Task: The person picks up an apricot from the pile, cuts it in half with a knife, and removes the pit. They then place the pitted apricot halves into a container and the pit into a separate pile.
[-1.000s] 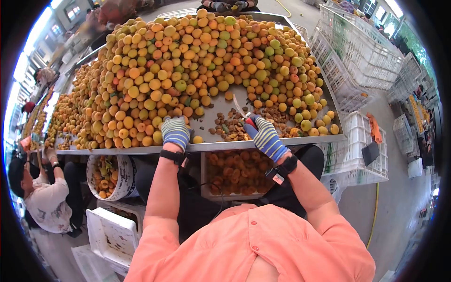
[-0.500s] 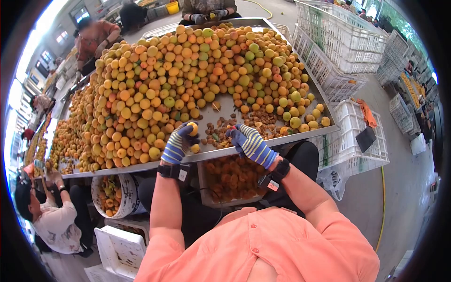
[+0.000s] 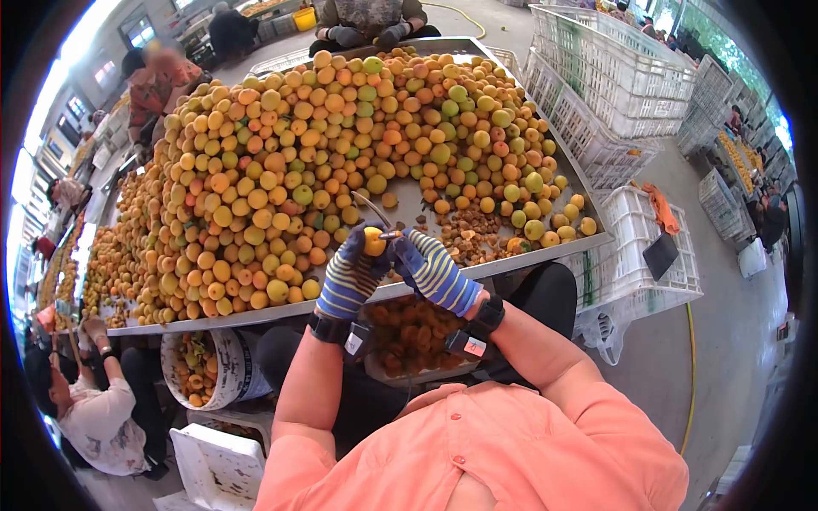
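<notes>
My left hand, in a blue and yellow striped glove, holds one yellow apricot just above the near edge of the metal table. In a matching glove, my right hand grips a small knife whose blade meets the apricot and curves up to the left. A big heap of yellow, orange and green apricots covers the table beyond my hands. Brown pits and scraps lie on the bare metal right of my hands.
Under the table edge sit a tray of cut apricots and a white bucket of fruit. White crates are stacked at the right. Another person crouches at lower left; others work at the far side.
My left hand picked an apricot from the heap and brought it toward me. My right hand with the knife came over to meet it; both hands now join at the table's near edge.
</notes>
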Tool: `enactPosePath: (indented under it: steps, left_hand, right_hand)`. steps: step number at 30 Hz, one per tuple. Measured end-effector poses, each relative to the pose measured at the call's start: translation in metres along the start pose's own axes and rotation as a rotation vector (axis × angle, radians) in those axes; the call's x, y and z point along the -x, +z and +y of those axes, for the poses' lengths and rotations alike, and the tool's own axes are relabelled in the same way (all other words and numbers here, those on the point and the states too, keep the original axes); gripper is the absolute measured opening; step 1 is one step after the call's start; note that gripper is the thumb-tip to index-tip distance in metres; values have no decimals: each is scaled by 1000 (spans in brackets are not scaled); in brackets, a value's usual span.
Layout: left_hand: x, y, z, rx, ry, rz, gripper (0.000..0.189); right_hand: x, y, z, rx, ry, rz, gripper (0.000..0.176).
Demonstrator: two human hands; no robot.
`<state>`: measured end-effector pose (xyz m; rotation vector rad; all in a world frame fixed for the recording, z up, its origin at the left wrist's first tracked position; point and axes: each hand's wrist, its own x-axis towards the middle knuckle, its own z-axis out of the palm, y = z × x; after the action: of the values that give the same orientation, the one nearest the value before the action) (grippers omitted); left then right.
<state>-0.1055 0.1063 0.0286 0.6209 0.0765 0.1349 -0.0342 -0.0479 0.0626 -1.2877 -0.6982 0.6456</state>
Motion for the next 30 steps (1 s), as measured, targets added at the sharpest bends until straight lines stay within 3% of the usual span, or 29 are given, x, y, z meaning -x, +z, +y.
enactPosePath:
  steps: [2, 5, 11, 14, 19, 22, 23, 26, 27, 30]
  left_hand:
    - [0, -1, -4, 14, 1, 27, 39]
    - [0, 2, -6, -26, 3, 38, 38]
    - [0, -9, -11, -108, 70, 75, 36]
    - [-2, -10, -16, -181, 108, 103, 36]
    - [-14, -15, -23, -407, 241, 181, 30]
    - [-15, -11, -20, -560, 294, 250, 27]
    - [-16, -8, -20, -596, 316, 279, 27]
    - [-19, -1, -19, -559, 370, 289, 27]
    - [-20, 2, -18, -515, 369, 257, 30]
    - [-24, 4, -16, -105, 232, 167, 33]
  right_hand:
    - [0, 3, -10, -95, 85, -15, 26]
    - [-4, 5, -7, 26, 64, 10, 28]
    - [-10, 0, 23, 504, -171, 114, 33]
    - [-10, 2, 24, 456, -149, 137, 33]
    - [-13, 10, 26, 524, -280, 204, 31]
    - [-16, 14, 13, 188, 93, 87, 34]
    - [-24, 11, 42, 457, -353, 114, 39]
    - [-18, 2, 5, -865, 658, -178, 39]
    - [-26, -1, 11, -1042, 688, -319, 41]
    - [-25, -5, 12, -1187, 662, -409, 40]
